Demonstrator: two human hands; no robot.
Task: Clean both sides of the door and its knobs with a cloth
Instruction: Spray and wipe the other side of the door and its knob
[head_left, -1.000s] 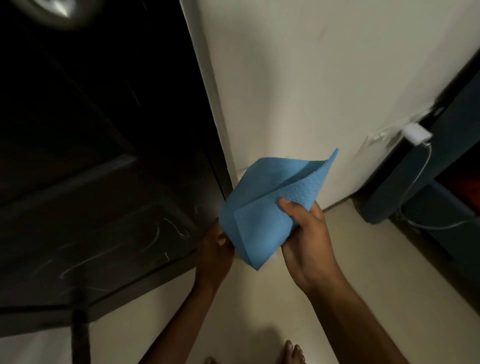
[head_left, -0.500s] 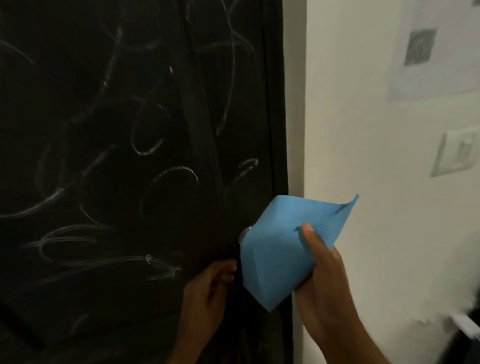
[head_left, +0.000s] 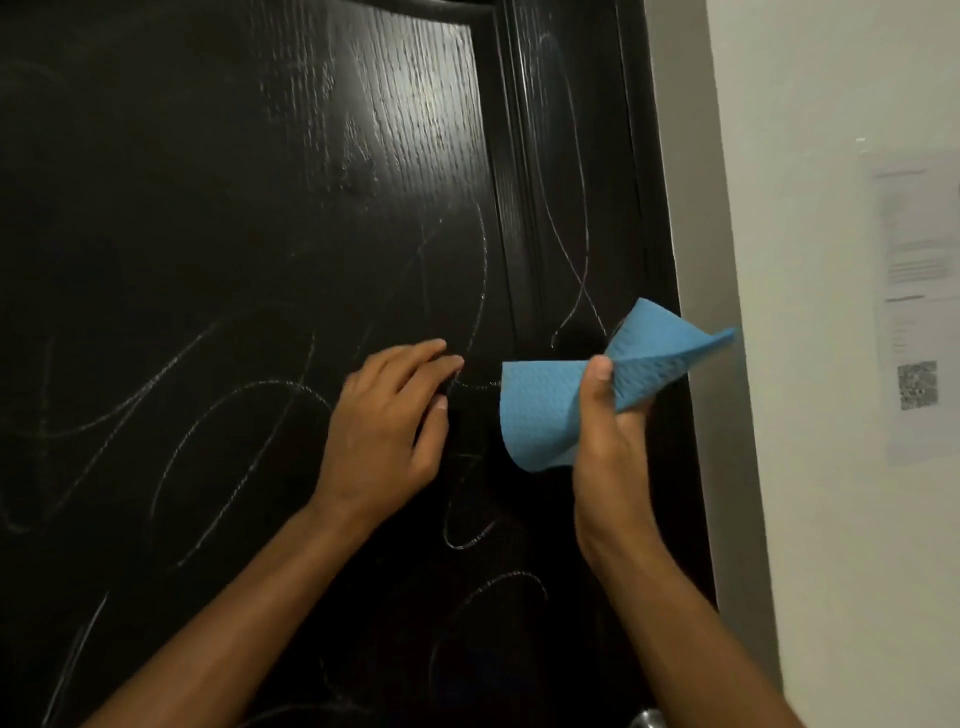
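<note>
none of the wiping looks done yet, as far as i can judge: the dark wood-grain door (head_left: 260, 208) in front of me is covered in pale chalky scribbles from top to bottom. my right hand (head_left: 608, 452) pinches the folded blue cloth (head_left: 550, 405) between thumb and fingers, held just off the door near its right edge. my left hand (head_left: 384, 431) lies on the panel with fingers loosely spread, holding nothing. a bit of metal knob (head_left: 647, 719) peeks out at the bottom, untouched i'd say. this side, the far side and both knobs are all left to do. to the right stands a white wall (head_left: 810, 364) with a printed notice (head_left: 917, 301) stuck on it.
</note>
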